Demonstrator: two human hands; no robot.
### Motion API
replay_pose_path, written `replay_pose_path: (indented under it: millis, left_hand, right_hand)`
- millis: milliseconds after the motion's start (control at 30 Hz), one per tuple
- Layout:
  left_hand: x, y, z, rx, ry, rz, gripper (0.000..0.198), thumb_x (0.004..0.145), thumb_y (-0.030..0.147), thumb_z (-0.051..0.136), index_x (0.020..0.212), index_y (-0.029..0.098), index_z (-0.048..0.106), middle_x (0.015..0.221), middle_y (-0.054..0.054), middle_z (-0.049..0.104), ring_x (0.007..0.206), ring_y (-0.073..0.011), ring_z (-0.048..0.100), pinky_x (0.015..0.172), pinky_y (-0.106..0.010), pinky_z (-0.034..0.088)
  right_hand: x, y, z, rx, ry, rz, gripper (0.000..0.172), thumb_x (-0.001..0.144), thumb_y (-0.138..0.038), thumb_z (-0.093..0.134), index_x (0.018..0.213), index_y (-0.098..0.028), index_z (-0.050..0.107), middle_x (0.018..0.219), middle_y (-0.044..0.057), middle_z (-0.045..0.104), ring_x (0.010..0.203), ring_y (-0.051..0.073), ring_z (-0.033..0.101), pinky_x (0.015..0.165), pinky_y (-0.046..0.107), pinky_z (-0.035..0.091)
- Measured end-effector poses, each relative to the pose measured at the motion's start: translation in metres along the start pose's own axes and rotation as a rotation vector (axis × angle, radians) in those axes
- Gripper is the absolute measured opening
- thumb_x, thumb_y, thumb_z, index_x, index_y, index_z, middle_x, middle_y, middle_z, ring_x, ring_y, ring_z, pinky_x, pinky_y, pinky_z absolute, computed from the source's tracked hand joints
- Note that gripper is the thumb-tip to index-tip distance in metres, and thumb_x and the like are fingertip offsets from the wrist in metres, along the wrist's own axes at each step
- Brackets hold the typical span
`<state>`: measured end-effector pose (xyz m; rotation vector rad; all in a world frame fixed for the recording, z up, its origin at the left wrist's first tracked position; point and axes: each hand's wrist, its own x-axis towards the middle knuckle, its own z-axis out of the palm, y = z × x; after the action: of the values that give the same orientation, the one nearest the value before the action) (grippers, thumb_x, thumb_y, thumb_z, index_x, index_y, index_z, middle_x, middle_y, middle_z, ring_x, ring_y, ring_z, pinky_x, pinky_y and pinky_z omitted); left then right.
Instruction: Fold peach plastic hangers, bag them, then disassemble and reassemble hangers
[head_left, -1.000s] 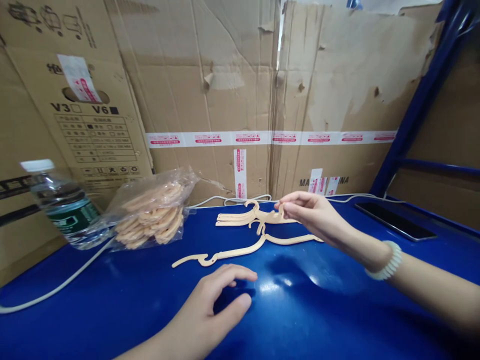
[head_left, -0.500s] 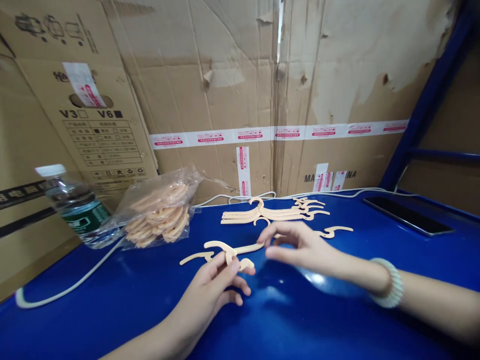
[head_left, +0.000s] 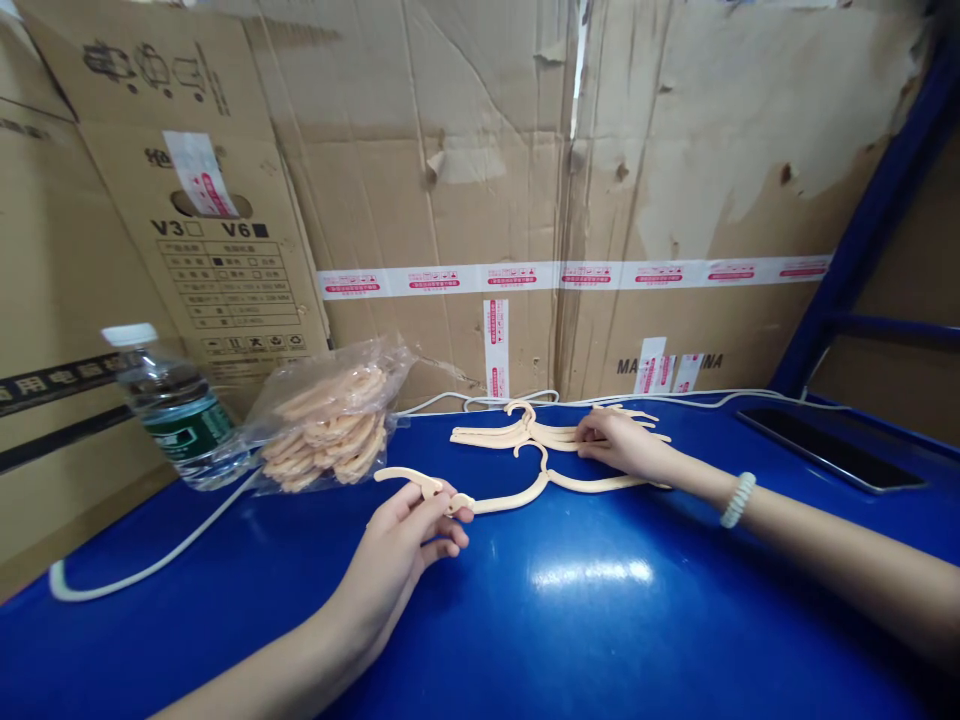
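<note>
My left hand [head_left: 416, 520] pinches the left end of a cream plastic clothes hanger [head_left: 517, 498] between thumb and fingers. A curved end piece of the hanger sticks out leftward above the hand. Its hook points up at the middle, and its right arm lies toward my right forearm, which hides the far tip. Behind it lies a small stack of like hangers [head_left: 491, 437], hooks together. My right hand [head_left: 626, 443], with a pale beaded bracelet on the wrist, has its fingers closed over the right arms of this stack and covers part of them.
A clear plastic bag [head_left: 330, 420] of more hangers sits at the left beside a water bottle [head_left: 184, 425]. A phone [head_left: 829, 450] lies at the right. A white cable [head_left: 150, 560] runs over the blue table [head_left: 480, 630]. Cardboard [head_left: 450, 200] stands along the back.
My right hand has moved away from the front hanger, back and right onto the stack. My left hand has kept its hold on the hanger's end and shifted slightly left.
</note>
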<state>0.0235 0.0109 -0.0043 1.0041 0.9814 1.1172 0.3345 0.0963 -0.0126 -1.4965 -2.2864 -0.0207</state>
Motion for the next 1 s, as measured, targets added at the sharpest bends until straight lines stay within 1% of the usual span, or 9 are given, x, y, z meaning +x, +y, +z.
replay_pose_path:
  millis: [133,267,333,433,533,633,733,867,1000]
  left_hand:
    - [0.001,0.007,-0.001,-0.001,0.015,0.042,0.041,0.06,0.042,0.086,0.077,0.014,0.062,0.073,-0.003,0.065,0.064,-0.012,0.057,0.057,-0.021,0.044]
    - [0.001,0.01,-0.004,-0.061,0.042,0.051,0.042,0.055,0.037,0.091,0.078,0.014,0.064,0.075,-0.001,0.064,0.064,-0.009,0.054,0.059,-0.019,0.045]
    - [0.002,0.011,-0.005,-0.103,0.065,0.054,0.043,0.052,0.034,0.093,0.078,0.014,0.065,0.073,0.0,0.063,0.062,-0.0082,0.053,0.059,-0.019,0.046]
    - [0.001,0.013,-0.006,-0.126,0.105,0.124,0.04,0.054,0.032,0.093,0.079,0.013,0.068,0.073,0.0,0.061,0.061,-0.008,0.052,0.058,-0.019,0.045]
    - [0.003,0.016,-0.007,-0.135,0.117,0.174,0.039,0.055,0.033,0.092,0.078,0.013,0.069,0.073,0.0,0.06,0.062,-0.008,0.05,0.056,-0.018,0.044]
    - [0.007,0.016,-0.009,-0.154,0.076,0.18,0.034,0.061,0.035,0.089,0.075,0.015,0.066,0.072,0.0,0.059,0.065,-0.0099,0.051,0.057,-0.018,0.044]
    - [0.009,0.014,-0.01,-0.229,0.03,0.162,0.027,0.069,0.033,0.085,0.074,0.017,0.063,0.082,-0.001,0.06,0.076,-0.0139,0.054,0.064,-0.023,0.048]
    - [0.003,0.015,-0.007,-0.328,-0.097,0.059,0.019,0.074,0.024,0.081,0.076,0.017,0.064,0.102,-0.005,0.06,0.095,-0.0184,0.055,0.082,-0.032,0.051]
    - [-0.003,0.016,-0.005,-0.35,-0.219,-0.028,0.016,0.077,0.021,0.078,0.074,0.016,0.062,0.105,-0.006,0.061,0.095,-0.0203,0.058,0.082,-0.032,0.05]
  right_hand:
    - [0.004,-0.004,-0.006,0.038,-0.053,0.005,0.003,0.076,-0.018,0.063,0.074,-0.017,0.065,0.076,0.006,0.067,0.074,0.021,0.061,0.068,0.03,0.043]
    - [0.002,-0.012,-0.021,0.1,-0.077,0.013,0.009,0.08,-0.026,0.058,0.078,-0.018,0.061,0.077,0.004,0.068,0.069,0.019,0.062,0.062,0.028,0.045]
    - [-0.002,-0.015,-0.028,0.158,-0.049,0.007,0.013,0.082,-0.03,0.056,0.079,-0.019,0.059,0.076,0.004,0.067,0.069,0.018,0.062,0.062,0.028,0.046]
    - [-0.013,-0.02,-0.039,0.244,0.053,-0.031,0.014,0.083,-0.033,0.056,0.078,-0.02,0.055,0.073,0.003,0.064,0.067,0.018,0.061,0.062,0.028,0.048]
    - [-0.028,-0.026,-0.045,0.301,0.154,-0.089,0.016,0.083,-0.035,0.06,0.086,-0.02,0.059,0.078,0.004,0.065,0.071,0.018,0.062,0.063,0.03,0.051]
    - [-0.044,-0.032,-0.045,0.352,0.223,-0.154,0.017,0.087,-0.036,0.06,0.094,-0.021,0.064,0.087,0.006,0.067,0.078,0.019,0.064,0.064,0.029,0.053]
    - [-0.056,-0.036,-0.04,0.364,0.26,-0.203,0.012,0.09,-0.031,0.058,0.092,-0.022,0.065,0.087,0.006,0.067,0.079,0.018,0.063,0.065,0.027,0.052]
    - [-0.063,-0.038,-0.037,0.36,0.297,-0.252,0.008,0.09,-0.026,0.059,0.092,-0.022,0.065,0.085,0.005,0.066,0.078,0.018,0.062,0.066,0.027,0.05]
    - [-0.064,-0.039,-0.039,0.344,0.331,-0.272,0.007,0.089,-0.022,0.059,0.093,-0.023,0.065,0.086,0.005,0.066,0.078,0.018,0.061,0.066,0.027,0.049]
